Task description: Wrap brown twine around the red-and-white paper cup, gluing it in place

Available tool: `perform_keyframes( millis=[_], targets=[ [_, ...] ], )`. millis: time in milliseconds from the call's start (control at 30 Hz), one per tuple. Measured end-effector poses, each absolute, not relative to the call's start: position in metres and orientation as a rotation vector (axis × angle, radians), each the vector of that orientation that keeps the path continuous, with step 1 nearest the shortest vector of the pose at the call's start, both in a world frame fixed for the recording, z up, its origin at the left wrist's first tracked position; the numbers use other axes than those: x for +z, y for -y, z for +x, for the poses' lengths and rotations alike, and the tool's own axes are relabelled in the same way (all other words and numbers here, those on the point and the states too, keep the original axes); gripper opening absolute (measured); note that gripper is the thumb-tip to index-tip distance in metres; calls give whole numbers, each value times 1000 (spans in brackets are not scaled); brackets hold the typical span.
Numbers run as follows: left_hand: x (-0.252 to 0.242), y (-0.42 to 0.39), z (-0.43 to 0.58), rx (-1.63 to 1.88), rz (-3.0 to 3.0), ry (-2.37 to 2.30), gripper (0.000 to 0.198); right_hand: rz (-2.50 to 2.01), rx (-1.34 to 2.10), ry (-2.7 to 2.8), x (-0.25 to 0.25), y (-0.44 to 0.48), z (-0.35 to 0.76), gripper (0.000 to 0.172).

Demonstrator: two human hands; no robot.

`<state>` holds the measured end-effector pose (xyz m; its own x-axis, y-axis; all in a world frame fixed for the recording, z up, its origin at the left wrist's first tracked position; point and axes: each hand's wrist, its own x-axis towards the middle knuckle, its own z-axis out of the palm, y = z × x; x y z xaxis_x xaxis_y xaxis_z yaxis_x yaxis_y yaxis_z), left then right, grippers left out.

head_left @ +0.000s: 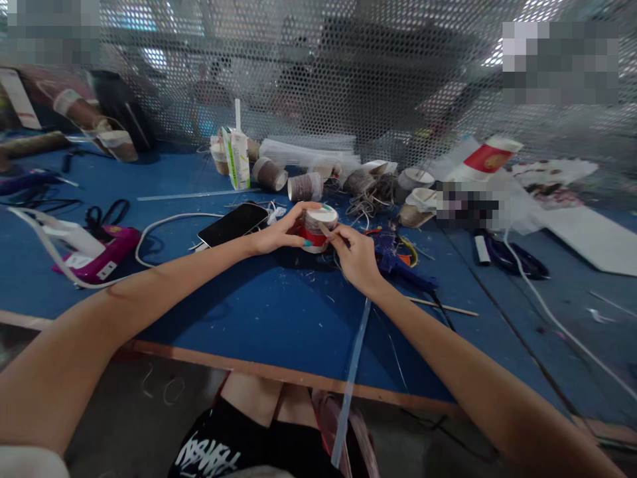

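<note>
- The paper cup, red and white with greyish cord around its upper part, was at the centre of the frame, with its white end facing up.
- The left hand held the cup from its left side, fingers over the upper edge and thumb lower down.
- The right hand had its fingertips bunched narrowly against the cup's right side; whether they gripped a strand could not be told.
- The blue tabletop stretched across the frame beneath both hands.
- Just left of the left hand lay a dark-screened phone, and a magenta power strip sat at the left of the frame.
- Beside the right hand, right of centre, lay a blue glue gun, with a wooden stick below it.
- Above the hands stood a drink carton with a white straw, near a cord-wrapped cup on its side and a tangle of cord.
- A translucent strip hung over the table's edge at lower centre.
- A perforated metal screen filled the upper frame.
</note>
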<state>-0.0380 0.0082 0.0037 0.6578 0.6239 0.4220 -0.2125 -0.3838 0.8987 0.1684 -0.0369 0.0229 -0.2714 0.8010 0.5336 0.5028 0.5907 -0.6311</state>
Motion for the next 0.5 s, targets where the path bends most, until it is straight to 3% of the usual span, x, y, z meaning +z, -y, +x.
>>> perform_keyframes(
  millis=[233,500],
  targets=[
    [2,-10,-39,957,1775,-340,59,-1020,398,1949,22,36,168,59],
    [5,-10,-41,952,1824,-450,63,-1024,398,1944,21,35,169,58]
  ],
)
